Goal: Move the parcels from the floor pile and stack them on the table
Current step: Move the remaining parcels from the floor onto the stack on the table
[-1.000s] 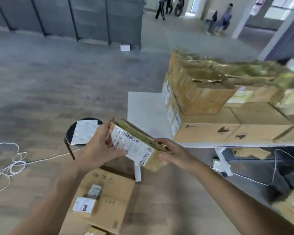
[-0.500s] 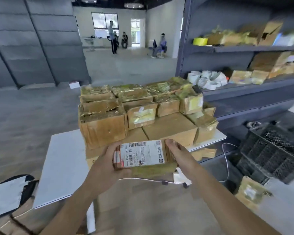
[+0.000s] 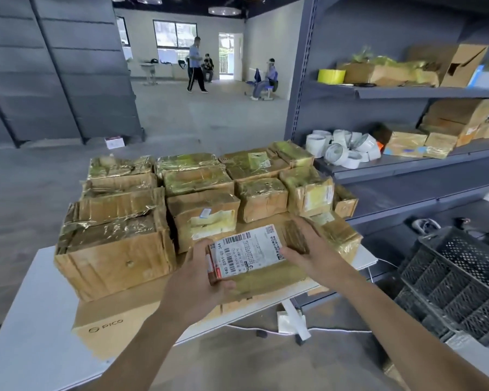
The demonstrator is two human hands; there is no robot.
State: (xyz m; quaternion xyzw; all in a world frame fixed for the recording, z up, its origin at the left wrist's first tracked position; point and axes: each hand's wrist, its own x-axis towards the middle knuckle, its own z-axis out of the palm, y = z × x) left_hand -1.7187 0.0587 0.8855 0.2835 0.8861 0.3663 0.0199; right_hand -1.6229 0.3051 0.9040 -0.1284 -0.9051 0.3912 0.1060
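We are placing: the small brown cardboard parcel with a white barcode label [image 3: 247,256] is held low over the flat brown carton [image 3: 116,317] on the white table [image 3: 31,334], in front of the tape-wrapped stack [image 3: 113,249]. Our left hand [image 3: 198,283] curls round its near end and our right hand [image 3: 311,252] clasps the far end. Next, we judge, it needs lowering flat before we let go.

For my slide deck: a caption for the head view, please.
Left hand and right hand hold a labelled parcel by taped boxes on the table.
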